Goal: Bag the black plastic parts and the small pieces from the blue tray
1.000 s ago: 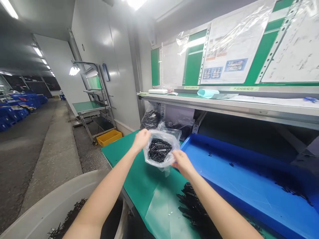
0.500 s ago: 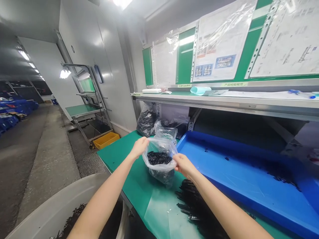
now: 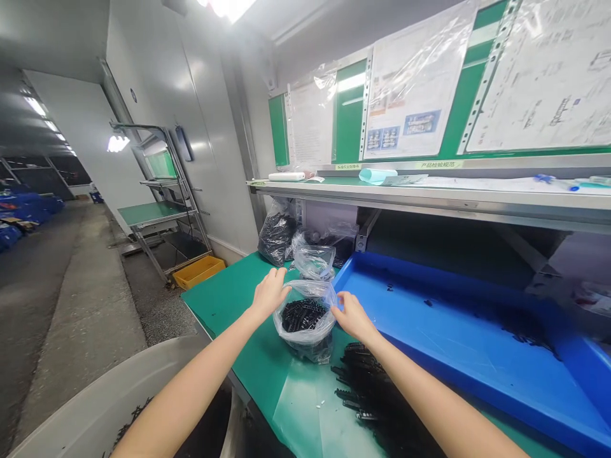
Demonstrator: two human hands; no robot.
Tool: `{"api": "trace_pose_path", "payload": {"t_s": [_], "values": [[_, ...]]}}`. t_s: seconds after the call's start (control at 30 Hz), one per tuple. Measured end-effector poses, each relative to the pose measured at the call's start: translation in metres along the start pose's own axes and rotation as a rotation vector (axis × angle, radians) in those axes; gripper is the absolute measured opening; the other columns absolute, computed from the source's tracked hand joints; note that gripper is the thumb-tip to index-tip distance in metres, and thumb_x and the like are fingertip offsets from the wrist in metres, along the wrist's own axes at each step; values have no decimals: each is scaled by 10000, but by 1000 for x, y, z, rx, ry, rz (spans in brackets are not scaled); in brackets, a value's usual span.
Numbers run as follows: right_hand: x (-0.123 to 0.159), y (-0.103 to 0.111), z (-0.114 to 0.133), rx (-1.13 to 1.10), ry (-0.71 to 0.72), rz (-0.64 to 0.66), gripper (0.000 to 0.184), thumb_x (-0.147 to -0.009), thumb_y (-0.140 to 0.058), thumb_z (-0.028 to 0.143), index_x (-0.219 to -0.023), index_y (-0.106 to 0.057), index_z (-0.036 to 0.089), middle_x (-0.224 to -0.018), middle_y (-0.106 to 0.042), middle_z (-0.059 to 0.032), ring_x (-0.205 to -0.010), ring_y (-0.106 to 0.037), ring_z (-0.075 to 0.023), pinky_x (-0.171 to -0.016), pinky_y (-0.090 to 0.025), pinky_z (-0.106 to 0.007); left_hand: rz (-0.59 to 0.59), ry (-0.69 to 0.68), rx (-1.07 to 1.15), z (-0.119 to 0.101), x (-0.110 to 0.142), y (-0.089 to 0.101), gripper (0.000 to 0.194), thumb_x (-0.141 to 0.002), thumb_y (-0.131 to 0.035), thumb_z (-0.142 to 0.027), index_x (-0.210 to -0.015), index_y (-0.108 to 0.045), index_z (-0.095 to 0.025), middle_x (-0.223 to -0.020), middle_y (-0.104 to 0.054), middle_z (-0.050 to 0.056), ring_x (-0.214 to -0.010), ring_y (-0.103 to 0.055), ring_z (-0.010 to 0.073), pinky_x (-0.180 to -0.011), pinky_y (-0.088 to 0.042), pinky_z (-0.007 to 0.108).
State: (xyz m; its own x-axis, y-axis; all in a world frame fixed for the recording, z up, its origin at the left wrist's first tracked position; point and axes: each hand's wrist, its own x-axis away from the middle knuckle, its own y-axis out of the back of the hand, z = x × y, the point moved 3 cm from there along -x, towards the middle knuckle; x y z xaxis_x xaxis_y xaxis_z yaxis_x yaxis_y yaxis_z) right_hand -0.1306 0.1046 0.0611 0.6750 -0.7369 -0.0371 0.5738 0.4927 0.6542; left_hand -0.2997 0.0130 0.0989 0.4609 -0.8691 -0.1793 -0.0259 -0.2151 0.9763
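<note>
A clear plastic bag (image 3: 303, 322) half full of small black plastic parts stands on the green bench top (image 3: 229, 300). My left hand (image 3: 268, 294) grips the bag's rim on its left side. My right hand (image 3: 350, 314) pinches the rim on the right, so the bag's mouth is held wide. A pile of the same black parts (image 3: 377, 399) lies on the mat just right of the bag, under my right forearm.
A long blue tray (image 3: 458, 343) with a few stray parts fills the bench to the right. Behind the bag lie a second clear bag (image 3: 314, 261) and a dark filled bag (image 3: 275, 236). A grey tub (image 3: 109, 401) of parts sits lower left. A shelf (image 3: 429, 194) runs overhead.
The bag has come down from mid-air onto the bench top, with both hands still on its rim. The view has shifted slightly left.
</note>
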Motion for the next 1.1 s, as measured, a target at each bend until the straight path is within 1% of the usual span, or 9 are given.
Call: {"api": "trace_pose_path", "payload": {"t_s": [0.1,0.2,0.27,0.37,0.5,0.63,0.8,0.97,1.1], "values": [[0,-4,22,198,223,-20,312,-884,-347,119,-1175,-460,121,-1197,-463,-133,-1092,-441,-209,-947,-327,-344,99,-229,-62,-17,2,-11,242,-872,-403,-148,-1097,-489,-174,-1125,-492,97,-1100,-430,229,-910,-362,323],[-2,-27,34,393,388,183,223,-845,-473,214,-996,-606,117,-1046,-569,-137,-1026,-496,-268,-907,-362,-378,319,-423,-132,-29,1,-33,224,-769,-565,-113,-980,-580,-184,-1041,-565,57,-1033,-489,226,-892,-386,296],[-2,-40,33,514,443,316,266,-782,-579,307,-953,-640,112,-1039,-578,-163,-968,-531,-312,-838,-410,-416,421,-477,-175,-30,-1,-43,404,-687,-663,-122,-1071,-559,-191,-1124,-542,66,-1042,-489,254,-865,-412,314],[-1,-45,24,658,493,442,367,-780,-563,438,-1020,-637,172,-1079,-572,-153,-966,-536,-327,-791,-427,-445,487,-485,-224,-24,-5,-48,599,-678,-702,-172,-1220,-452,-232,-1240,-463,76,-1067,-474,266,-862,-423,366],[-2,-32,14,787,505,496,489,-688,-626,547,-1027,-638,196,-949,-618,-138,-920,-553,-335,-751,-434,-437,470,-379,-294,-16,-14,-49,271,-839,-554,-240,-1099,-527,-165,-1107,-524,91,-998,-506,224,-873,-415,431],[-3,-18,7,856,495,477,346,-585,-770,342,-890,-668,214,-838,-631,-89,-836,-578,-298,-688,-444,-365,472,-315,-319,-18,-21,-52,185,-865,-522,-270,-996,-561,-145,-1077,-529,79,-985,-509,211,-872,-425,419],[10,-14,7,880,543,430,249,-660,-725,214,-898,-658,183,-919,-612,-111,-871,-564,-279,-687,-446,-331,479,-299,-314,-26,-20,-44,199,-864,-527,-261,-1022,-548,-142,-1070,-529,81,-960,-524,206,-839,-451,408],[24,-33,20,843,644,431,406,-693,-715,308,-1043,-596,140,-1011,-588,-125,-968,-525,-272,-771,-439,-338,474,-419,-237,-48,-10,-36,233,-874,-509,-249,-1077,-522,-136,-1073,-527,85,-969,-522,214,-846,-448,422],[23,-48,24,853,625,477,303,-718,-700,292,-968,-623,141,-982,-607,-106,-967,-530,-252,-764,-447,-340,588,-545,-156,-60,-2,-43,270,-856,-535,-232,-1116,-511,-161,-1117,-510,79,-1012,-499,227,-873,-431,429]]}}
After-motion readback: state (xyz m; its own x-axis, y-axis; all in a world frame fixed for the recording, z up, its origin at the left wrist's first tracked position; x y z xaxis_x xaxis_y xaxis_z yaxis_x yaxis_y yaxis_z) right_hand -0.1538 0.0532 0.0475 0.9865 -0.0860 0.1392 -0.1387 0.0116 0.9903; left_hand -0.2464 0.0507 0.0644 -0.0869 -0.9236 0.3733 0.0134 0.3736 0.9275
